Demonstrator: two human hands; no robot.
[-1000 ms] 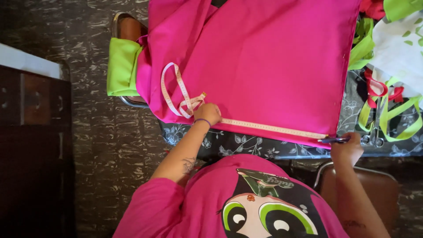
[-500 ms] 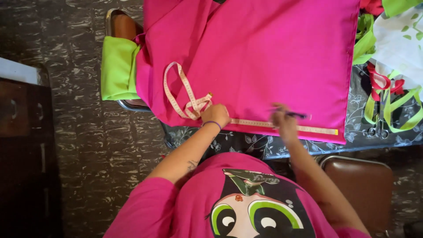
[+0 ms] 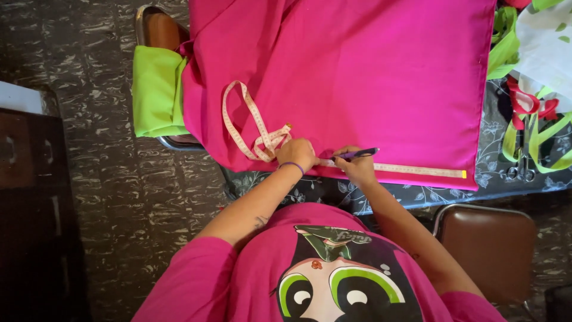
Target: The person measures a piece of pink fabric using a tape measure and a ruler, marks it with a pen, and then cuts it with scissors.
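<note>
Left hand point(image 3: 298, 154) presses the tape point(image 3: 393, 169) flat on the pink fabric point(image 3: 357, 77) at lower centre (fingers closed down on it). Right hand point(image 3: 356, 169), just beside, grasps a pen point(image 3: 356, 154) over the tape.

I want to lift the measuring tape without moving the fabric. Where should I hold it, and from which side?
Probably best at the loose loop left of the left hand, coming from above on the left. There the tape curls free on the pink fabric. Its straight part lies flat along the near edge, pinned under the left hand, with the right hand and pen on it.
</note>
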